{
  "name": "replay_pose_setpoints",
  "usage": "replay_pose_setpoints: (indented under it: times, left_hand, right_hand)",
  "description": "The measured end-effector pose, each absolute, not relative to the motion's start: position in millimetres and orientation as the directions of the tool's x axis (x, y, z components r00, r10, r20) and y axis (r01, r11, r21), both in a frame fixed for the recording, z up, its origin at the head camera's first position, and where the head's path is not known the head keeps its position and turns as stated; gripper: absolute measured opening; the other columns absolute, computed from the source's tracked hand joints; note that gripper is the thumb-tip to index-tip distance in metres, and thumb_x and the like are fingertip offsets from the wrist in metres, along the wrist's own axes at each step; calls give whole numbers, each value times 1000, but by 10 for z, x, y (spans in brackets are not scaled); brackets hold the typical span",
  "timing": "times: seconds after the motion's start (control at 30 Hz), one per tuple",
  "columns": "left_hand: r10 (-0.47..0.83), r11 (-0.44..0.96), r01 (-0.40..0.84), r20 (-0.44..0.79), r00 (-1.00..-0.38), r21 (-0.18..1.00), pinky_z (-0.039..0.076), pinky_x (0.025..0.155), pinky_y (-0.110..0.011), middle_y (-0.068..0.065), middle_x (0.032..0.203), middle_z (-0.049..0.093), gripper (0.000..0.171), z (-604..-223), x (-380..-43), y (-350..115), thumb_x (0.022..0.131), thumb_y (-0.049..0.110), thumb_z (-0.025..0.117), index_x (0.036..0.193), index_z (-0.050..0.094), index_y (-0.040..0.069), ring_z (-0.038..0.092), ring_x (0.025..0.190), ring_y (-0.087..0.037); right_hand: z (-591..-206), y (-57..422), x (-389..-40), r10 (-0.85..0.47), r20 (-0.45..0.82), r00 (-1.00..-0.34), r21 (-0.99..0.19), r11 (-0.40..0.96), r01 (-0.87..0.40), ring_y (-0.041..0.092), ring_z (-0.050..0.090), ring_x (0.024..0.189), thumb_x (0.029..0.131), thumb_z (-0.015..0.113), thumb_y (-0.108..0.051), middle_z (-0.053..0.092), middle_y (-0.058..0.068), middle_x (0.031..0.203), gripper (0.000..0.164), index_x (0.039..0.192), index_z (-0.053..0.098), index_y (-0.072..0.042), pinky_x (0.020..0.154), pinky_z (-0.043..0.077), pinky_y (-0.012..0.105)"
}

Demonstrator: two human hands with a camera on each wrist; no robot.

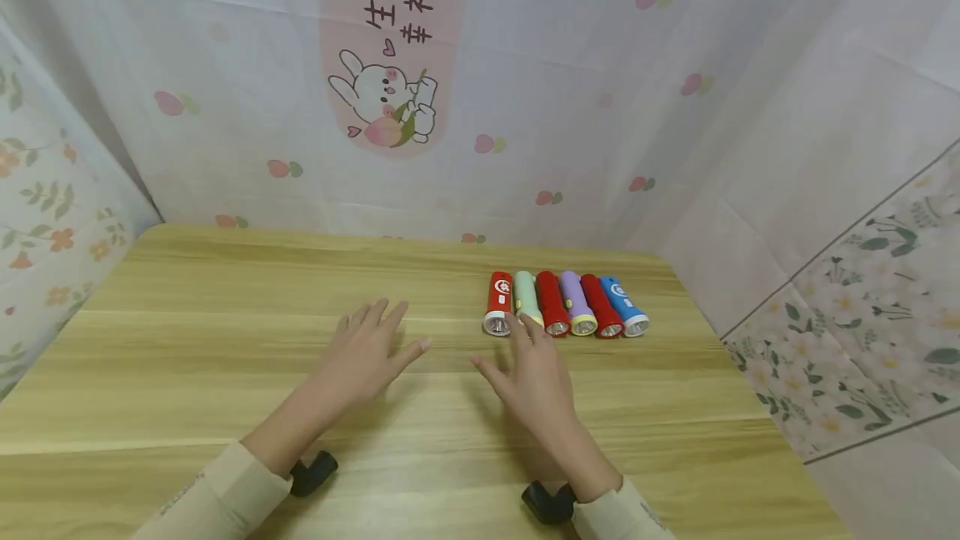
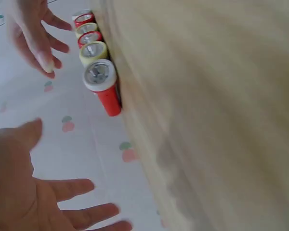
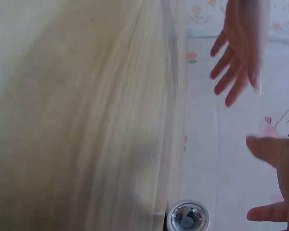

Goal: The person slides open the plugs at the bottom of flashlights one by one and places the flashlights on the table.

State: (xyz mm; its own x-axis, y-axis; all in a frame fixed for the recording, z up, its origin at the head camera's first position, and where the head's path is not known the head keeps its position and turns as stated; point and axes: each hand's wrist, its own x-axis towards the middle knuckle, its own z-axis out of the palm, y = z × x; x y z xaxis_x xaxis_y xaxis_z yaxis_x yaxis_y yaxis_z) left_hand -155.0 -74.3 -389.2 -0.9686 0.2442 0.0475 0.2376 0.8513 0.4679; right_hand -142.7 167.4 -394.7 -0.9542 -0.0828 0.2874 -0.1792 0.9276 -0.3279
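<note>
Several small flashlights lie side by side in a row toward the back right of the table. From left to right in the head view are a red one with a white head [image 1: 498, 302], a mint green one [image 1: 526, 294], a red one [image 1: 551, 302], a lavender one [image 1: 576, 302], another red one [image 1: 602, 307] and a blue one with a white head [image 1: 624, 307]. My right hand [image 1: 538, 382], fingers spread, is just in front of the row; its fingertips overlap the mint green flashlight's head. Holding nothing, my left hand [image 1: 363, 357] is left of the row, fingers spread.
The wooden table [image 1: 225, 307] meets a white curtain [image 1: 480, 90] with fruit prints and a rabbit along its back edge. Floral panels stand at the left [image 1: 52, 215] and right [image 1: 885, 315]. Black wrist bands [image 1: 551, 502] sit under the sleeves' cuffs.
</note>
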Motion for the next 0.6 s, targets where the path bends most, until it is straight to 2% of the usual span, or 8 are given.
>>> replay_pose_setpoints:
  times: [0.07, 0.17, 0.3, 0.4, 0.6]
  left_hand:
    - [254, 837, 243, 45, -966, 490, 38, 112, -66, -28, 149, 47, 73, -3856, -1634, -671, 101, 53, 53, 152, 41, 3, 46, 137, -50]
    - [255, 817, 232, 30, -966, 528, 46, 108, -59, -26, 142, 54, 68, -3813, -1767, -556, 101, 49, 56, 149, 46, 1, 54, 131, -45]
    - [265, 777, 223, 16, -964, 589, 50, 105, -56, -22, 139, 60, 64, -3799, -1966, -407, 101, 48, 55, 145, 52, 2, 59, 128, -39]
    - [273, 741, 210, 0, -962, 637, 55, 99, -52, -19, 132, 66, 60, -3821, -2107, -301, 102, 46, 55, 143, 53, 2, 65, 121, -34]
    - [255, 719, 157, -47, -966, 677, 59, 79, -41, -12, 112, 75, 57, -3909, -2315, -62, 101, 44, 56, 141, 52, 2, 72, 96, -23]
  right_hand:
    - [-3948, 1675, -1462, -57, 306, -950, -353, 920, -169, 38, 62, 124, 84, 79, -51, 59, 19, 141, 76, 141, 58, -6, 94, 58, 55]
    - [-3949, 1671, -1523, -32, 328, -944, -383, 909, -164, 35, 67, 115, 85, 80, -46, 63, 17, 134, 69, 137, 60, -5, 88, 60, 52]
    - [-3944, 1660, -1611, -10, 335, -942, -405, 901, -153, 30, 70, 98, 86, 79, -45, 70, 18, 121, 64, 132, 63, -2, 79, 61, 47]
    - [-3942, 1647, -1677, 10, 320, -947, -404, 906, -127, 26, 67, 85, 88, 77, -46, 71, 17, 110, 63, 129, 64, 0, 72, 60, 43]
    - [-3932, 1616, -1776, 53, 323, -945, -379, 922, -78, 30, 69, 81, 88, 76, -43, 69, 16, 99, 57, 121, 66, 2, 68, 60, 44]
